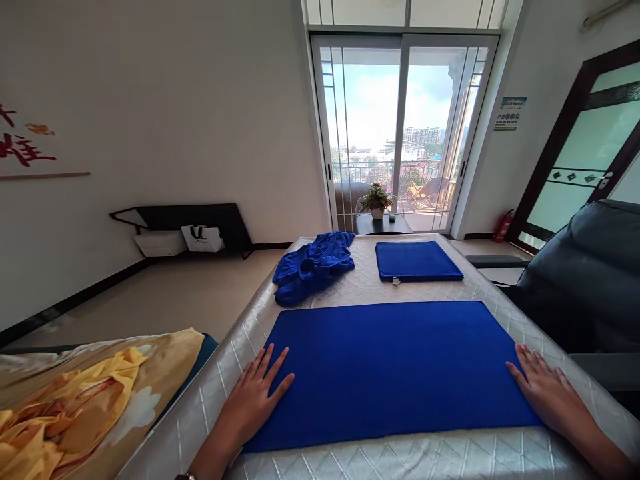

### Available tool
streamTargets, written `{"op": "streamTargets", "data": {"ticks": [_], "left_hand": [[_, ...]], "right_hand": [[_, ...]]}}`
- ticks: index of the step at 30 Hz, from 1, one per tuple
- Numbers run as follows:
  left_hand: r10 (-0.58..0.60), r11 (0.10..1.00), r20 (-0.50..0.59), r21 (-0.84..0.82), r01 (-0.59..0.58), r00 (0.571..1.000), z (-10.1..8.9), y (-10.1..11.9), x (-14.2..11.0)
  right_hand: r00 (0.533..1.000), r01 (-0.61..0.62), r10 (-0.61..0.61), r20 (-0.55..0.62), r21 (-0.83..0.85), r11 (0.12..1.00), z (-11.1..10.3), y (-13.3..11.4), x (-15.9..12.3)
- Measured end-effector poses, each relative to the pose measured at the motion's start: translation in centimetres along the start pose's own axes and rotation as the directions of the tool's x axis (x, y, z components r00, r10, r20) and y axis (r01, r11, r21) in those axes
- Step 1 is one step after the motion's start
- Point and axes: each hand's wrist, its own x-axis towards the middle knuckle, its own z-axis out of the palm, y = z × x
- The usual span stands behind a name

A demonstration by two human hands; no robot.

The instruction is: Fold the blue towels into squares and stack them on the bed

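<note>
A large blue towel lies spread flat on the quilted silver surface in front of me. My left hand rests flat on the towel's left edge, fingers spread. At the towel's right edge lies my right hand, also flat with fingers stretched out. Farther back, a neatly folded blue towel sits to the right and a crumpled blue towel is heaped to the left.
A yellow floral cloth covers something at lower left. A dark padded chair stands close on the right. A potted plant on a small dark table stands before the glass balcony door. A red extinguisher stands by the wall.
</note>
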Motion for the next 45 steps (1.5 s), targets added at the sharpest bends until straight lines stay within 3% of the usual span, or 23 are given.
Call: {"op": "streamTargets", "data": {"ticks": [3, 5, 9, 13, 16, 19, 22, 25, 30, 33, 36, 41, 45], "left_hand": [[-0.002, 1.000, -0.006, 0.000, 0.002, 1.000, 0.0, -0.1, 0.0], [0.001, 1.000, -0.003, -0.004, -0.001, 1.000, -0.1, 0.0, -0.1], [-0.001, 1.000, 0.008, -0.009, 0.001, 1.000, -0.5, 0.3, -0.2], [0.005, 1.000, -0.012, -0.007, -0.005, 1.000, -0.6, 0.4, -0.3], [0.005, 1.000, -0.029, -0.011, -0.006, 1.000, -0.5, 0.3, -0.4], [0.007, 1.000, -0.029, -0.018, -0.007, 1.000, -0.4, 0.2, -0.4], [0.005, 1.000, -0.032, -0.017, -0.005, 0.999, -0.2, 0.1, -0.3], [0.007, 1.000, -0.038, -0.009, -0.008, 0.999, 0.2, -0.1, -0.1], [0.026, 1.000, -0.054, 0.012, -0.026, 0.998, 0.5, -0.4, 0.1], [0.025, 1.000, -0.056, 0.007, -0.024, 0.998, 0.4, -0.4, 0.1], [0.010, 1.000, -0.044, 0.000, -0.010, 0.999, 0.3, -0.2, 0.0], [0.010, 1.000, -0.036, 0.014, -0.009, 0.999, -0.2, 0.3, 0.0], [-0.010, 1.000, 0.090, -0.004, 0.011, 0.996, -1.7, 0.4, 0.3]], "right_hand": [[0.998, -0.003, 0.000, -0.064, -0.047, 0.999, -1.2, -2.1, 0.2], [0.997, 0.016, -0.018, -0.068, -0.039, 0.999, -2.8, -5.4, 0.7], [0.984, 0.147, -0.156, 0.081, 0.101, 0.984, -7.3, -16.2, 1.9], [0.897, 0.320, -0.394, 0.199, 0.322, 0.891, -10.8, -26.5, 2.8], [0.844, 0.372, -0.487, 0.225, 0.410, 0.833, -11.4, -31.2, 3.1], [0.815, 0.379, -0.516, 0.264, 0.433, 0.818, -10.7, -33.2, 3.4], [0.820, 0.356, -0.494, 0.291, 0.416, 0.837, -9.6, -32.5, 3.8], [0.854, 0.315, -0.431, 0.290, 0.371, 0.873, -8.4, -29.2, 4.6], [0.938, 0.109, -0.169, 0.303, 0.205, 0.973, -6.3, -18.7, 7.6], [0.954, -0.046, 0.014, 0.299, 0.099, 0.994, -4.6, -11.7, 9.8], [0.969, -0.130, 0.109, 0.221, 0.084, 0.988, -2.8, -7.1, 11.2], [0.980, -0.134, 0.116, 0.161, 0.111, 0.985, -1.3, -5.6, 11.5], [0.977, -0.142, 0.120, 0.175, 0.123, 0.982, -1.7, -6.0, 11.3]]}}
